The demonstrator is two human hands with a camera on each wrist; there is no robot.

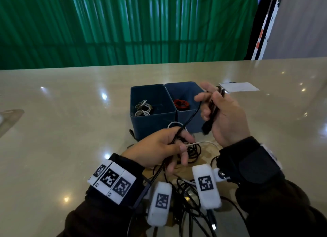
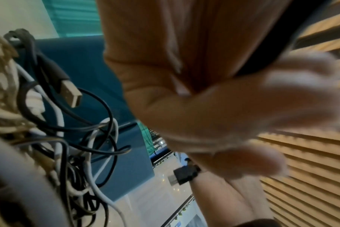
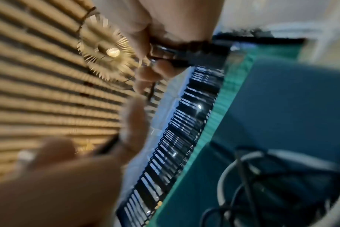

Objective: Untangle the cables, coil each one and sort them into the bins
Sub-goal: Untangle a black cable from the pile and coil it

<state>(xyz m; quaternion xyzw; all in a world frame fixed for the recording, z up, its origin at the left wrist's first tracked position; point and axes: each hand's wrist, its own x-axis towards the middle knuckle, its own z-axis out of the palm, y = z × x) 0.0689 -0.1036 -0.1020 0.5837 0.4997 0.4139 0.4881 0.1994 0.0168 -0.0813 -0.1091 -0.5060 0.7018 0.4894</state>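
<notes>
Gripping a black cable (image 1: 190, 115), the right hand (image 1: 224, 112) held folded loops while the left hand (image 1: 159, 146) pinched its strand; blue bins (image 1: 152, 121) stood just beyond, unlabelled.

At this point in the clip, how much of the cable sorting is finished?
Partly done. White coils lie in the left bin and a red coil in the right bin. In hand: a black cable stretched between the left hand and the right hand, which holds a few loops. Left: the tangle of black and white cables on the table.
</notes>
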